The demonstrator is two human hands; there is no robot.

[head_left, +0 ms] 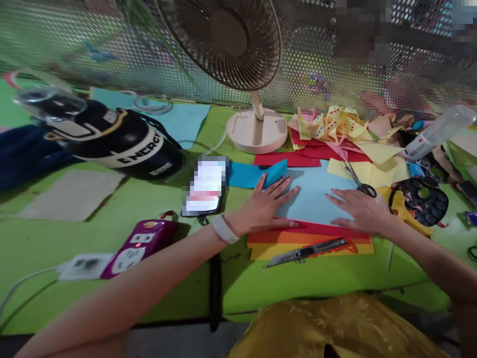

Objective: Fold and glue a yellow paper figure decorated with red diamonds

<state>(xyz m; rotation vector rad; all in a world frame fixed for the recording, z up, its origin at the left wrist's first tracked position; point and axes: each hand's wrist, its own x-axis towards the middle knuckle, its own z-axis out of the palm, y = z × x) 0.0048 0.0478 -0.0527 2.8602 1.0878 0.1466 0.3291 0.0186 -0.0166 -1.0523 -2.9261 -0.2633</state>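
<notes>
My left hand [270, 201] lies with its fingers spread at the left side of a light blue paper sheet [309, 194], its fingertips by a folded darker blue paper [246, 175]. On the right part of the same sheet rests my right hand [357, 209], fingers stretched out and apart. Red, orange and yellow sheets [316, 237] stick out beneath the light blue one. A utility knife [307, 251] with an orange-edged handle lies across them, below my hands. Scissors [359, 180] with black handles lie just beyond my right hand.
A phone [205, 186] and a purple power strip [141, 243] lie left of my hands. A black bottle [130, 141] lies behind them. The fan [257, 130] stands at the back. Paper scraps [331, 124], a clear bottle [441, 132] and a black mask-like piece [428, 201] are at the right.
</notes>
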